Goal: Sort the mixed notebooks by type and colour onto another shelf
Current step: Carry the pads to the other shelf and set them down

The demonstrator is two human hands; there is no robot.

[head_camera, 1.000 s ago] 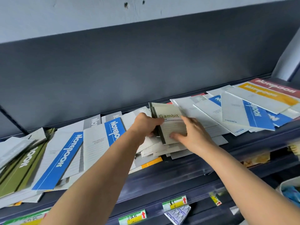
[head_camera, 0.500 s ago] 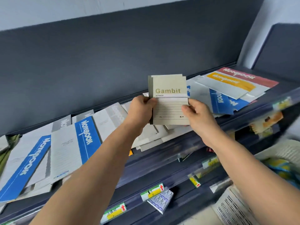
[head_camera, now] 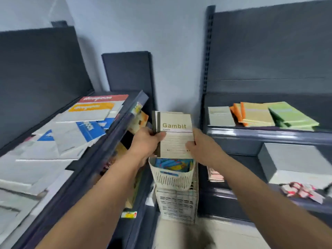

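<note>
A small stack of beige "Gambit" notebooks (head_camera: 175,131) is held upright in mid-air between two shelf units. My left hand (head_camera: 146,141) grips its dark spine side and my right hand (head_camera: 201,148) pinches its right edge. On the left shelf (head_camera: 107,139) lies a mixed spread of white notebooks (head_camera: 71,139) with blue, orange and red bands. The right shelf (head_camera: 260,133) carries sorted piles: grey-beige notebooks (head_camera: 220,116), orange-edged ones (head_camera: 255,115) and green ones (head_camera: 291,115).
A white slatted basket (head_camera: 171,177) of blue and yellow items stands below my hands on stacked crates (head_camera: 177,205). Grey boxes (head_camera: 294,162) and red-white packets (head_camera: 301,191) lie on the lower right shelf. Price tags (head_camera: 128,214) hang on the left shelf's lower edge.
Both hands lifted the Gambit notebooks off the left shelf pile. My view swung right, so the stack now hangs in the gap before the right shelf.
</note>
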